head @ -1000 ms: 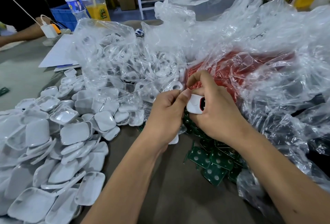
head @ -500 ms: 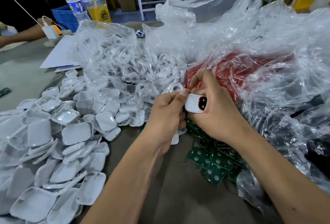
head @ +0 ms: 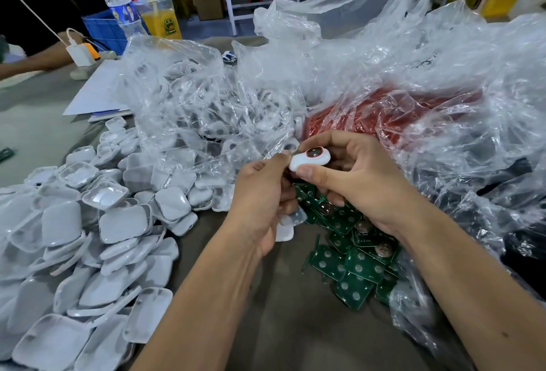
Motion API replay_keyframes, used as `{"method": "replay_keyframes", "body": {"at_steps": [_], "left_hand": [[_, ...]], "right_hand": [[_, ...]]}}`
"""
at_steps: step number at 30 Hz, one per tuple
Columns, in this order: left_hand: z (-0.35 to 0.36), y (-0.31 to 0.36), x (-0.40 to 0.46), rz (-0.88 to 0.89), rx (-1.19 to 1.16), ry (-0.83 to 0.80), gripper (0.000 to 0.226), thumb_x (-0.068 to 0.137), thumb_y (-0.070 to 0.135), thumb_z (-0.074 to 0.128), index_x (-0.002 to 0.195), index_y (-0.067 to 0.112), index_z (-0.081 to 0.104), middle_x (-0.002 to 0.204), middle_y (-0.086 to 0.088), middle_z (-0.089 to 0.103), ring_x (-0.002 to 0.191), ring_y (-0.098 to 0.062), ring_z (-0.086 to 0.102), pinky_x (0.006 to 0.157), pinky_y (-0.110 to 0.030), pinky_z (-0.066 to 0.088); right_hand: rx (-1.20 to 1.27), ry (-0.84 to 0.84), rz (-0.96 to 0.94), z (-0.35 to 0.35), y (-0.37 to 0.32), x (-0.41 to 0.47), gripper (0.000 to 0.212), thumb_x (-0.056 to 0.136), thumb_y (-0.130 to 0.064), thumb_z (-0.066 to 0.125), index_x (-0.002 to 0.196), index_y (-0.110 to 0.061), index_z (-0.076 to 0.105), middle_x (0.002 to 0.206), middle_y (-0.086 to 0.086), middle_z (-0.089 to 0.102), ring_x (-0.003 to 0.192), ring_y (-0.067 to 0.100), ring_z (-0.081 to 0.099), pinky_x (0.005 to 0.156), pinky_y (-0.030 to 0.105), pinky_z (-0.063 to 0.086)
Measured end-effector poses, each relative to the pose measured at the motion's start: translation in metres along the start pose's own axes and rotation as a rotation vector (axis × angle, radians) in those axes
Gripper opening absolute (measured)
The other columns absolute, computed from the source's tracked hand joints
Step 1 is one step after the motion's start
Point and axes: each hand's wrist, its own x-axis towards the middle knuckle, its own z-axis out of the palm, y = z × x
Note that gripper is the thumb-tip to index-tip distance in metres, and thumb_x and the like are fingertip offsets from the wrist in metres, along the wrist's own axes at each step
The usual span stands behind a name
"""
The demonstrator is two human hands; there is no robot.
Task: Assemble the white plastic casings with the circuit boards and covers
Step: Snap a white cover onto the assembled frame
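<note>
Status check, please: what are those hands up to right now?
Right hand pinching white casing. Left hand gripping its end. Nothing blocking; green circuit boards piled beneath.

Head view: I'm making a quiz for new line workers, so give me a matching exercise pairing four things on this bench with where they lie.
Things:
1. white casing
2. green circuit boards
3. loose white covers
4. red parts

Places:
A. inside a clear plastic bag, beyond the hands
B. heaped on the table at the left
C. pinched between both hands
D. piled on the table under the right hand

Pairs: 1-C, 2-D, 3-B, 4-A
</note>
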Motion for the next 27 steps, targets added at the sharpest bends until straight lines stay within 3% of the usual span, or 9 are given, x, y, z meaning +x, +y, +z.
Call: {"method": "replay_keyframes", "body": {"at_steps": [4, 8, 14, 17, 20, 22, 24, 27], "left_hand": [[-0.0010, -0.0015, 0.0010, -0.003, -0.026, 0.007, 0.032, 0.103, 0.024, 0.059, 0.073, 0.013, 0.056, 0.055, -0.001, 0.028, 0.042, -0.012, 0.023, 0.038, -0.019, 0.026], [-0.0010, -0.0017, 0.0026, 0.006, -0.006, -0.002, 0.021, 0.104, 0.025, 0.057, 0.092, 0.009, 0.057, 0.057, -0.001, 0.032, 0.045, -0.012, 0.025, 0.040, -0.023, 0.022], [0.0017, -0.0024, 0.0032, 0.007, -0.034, -0.005, 0.023, 0.107, 0.022, 0.053, 0.093, 0.005, 0.059, 0.053, 0.002, 0.036, 0.043, -0.009, 0.028, 0.036, -0.020, 0.027], [0.0007, -0.0023, 0.0035, 0.061, 0.083, 0.056, 0.026, 0.105, 0.025, 0.058, 0.084, 0.009, 0.064, 0.058, 0.000, 0.049, 0.046, -0.010, 0.040, 0.039, -0.021, 0.035], [-0.0015, -0.0023, 0.0030, 0.323, 0.339, 0.114, 0.011, 0.101, 0.024, 0.063, 0.093, 0.021, 0.071, 0.084, -0.003, 0.070, 0.067, -0.019, 0.066, 0.052, -0.028, 0.054], [-0.0001, -0.0021, 0.0013, 0.444, 0.357, 0.047, 0.006, 0.099, 0.020, 0.067, 0.097, 0.021, 0.073, 0.093, -0.005, 0.072, 0.081, -0.025, 0.072, 0.065, -0.038, 0.063], [0.0019, -0.0034, 0.0005, 0.530, 0.445, -0.004, 0.006, 0.092, 0.019, 0.075, 0.097, 0.020, 0.075, 0.091, 0.001, 0.075, 0.084, -0.019, 0.073, 0.074, -0.038, 0.062], [0.0047, -0.0056, 0.0002, 0.576, 0.498, 0.035, 0.014, 0.086, 0.015, 0.081, 0.099, 0.020, 0.078, 0.093, 0.004, 0.077, 0.084, -0.014, 0.074, 0.077, -0.037, 0.061]], "right_hand": [[-0.016, 0.013, -0.028, 0.0002, 0.0012, 0.0004, 0.037, 0.072, -0.026, 0.089, 0.106, -0.016, 0.077, 0.092, 0.008, 0.078, 0.059, 0.025, 0.055, 0.045, 0.020, 0.045], [-0.001, 0.019, -0.044, -0.0008, 0.0021, -0.0002, 0.038, 0.071, -0.019, 0.089, 0.107, -0.015, 0.077, 0.095, 0.008, 0.079, 0.066, 0.023, 0.061, 0.046, 0.019, 0.046], [0.153, 0.021, 0.011, 0.0040, 0.0039, 0.0008, 0.034, 0.074, -0.015, 0.086, 0.106, -0.010, 0.078, 0.094, 0.011, 0.078, 0.060, 0.008, 0.058, 0.046, 0.017, 0.042], [-0.103, 0.091, -0.062, 0.0029, 0.0018, 0.0001, 0.031, 0.078, -0.011, 0.089, 0.106, -0.017, 0.078, 0.093, 0.001, 0.080, 0.068, 0.004, 0.069, 0.054, 0.021, 0.055], [-0.500, 0.213, -0.128, 0.0039, 0.0022, 0.0005, 0.035, 0.075, -0.019, 0.093, 0.106, -0.024, 0.076, 0.089, -0.009, 0.078, 0.081, 0.005, 0.074, 0.077, 0.030, 0.063], [-0.592, 0.262, -0.150, 0.0054, 0.0027, 0.0006, 0.034, 0.074, -0.018, 0.093, 0.102, -0.023, 0.075, 0.084, -0.012, 0.074, 0.077, 0.001, 0.070, 0.071, 0.017, 0.058], [-0.720, 0.299, -0.185, 0.0057, 0.0017, 0.0009, 0.031, 0.074, -0.009, 0.089, 0.100, -0.020, 0.075, 0.080, -0.014, 0.070, 0.072, -0.001, 0.065, 0.063, 0.009, 0.049], [-0.762, 0.318, -0.234, 0.0047, -0.0006, 0.0003, 0.033, 0.072, -0.007, 0.087, 0.102, -0.018, 0.077, 0.077, -0.014, 0.067, 0.066, -0.008, 0.060, 0.061, 0.006, 0.046]]}}
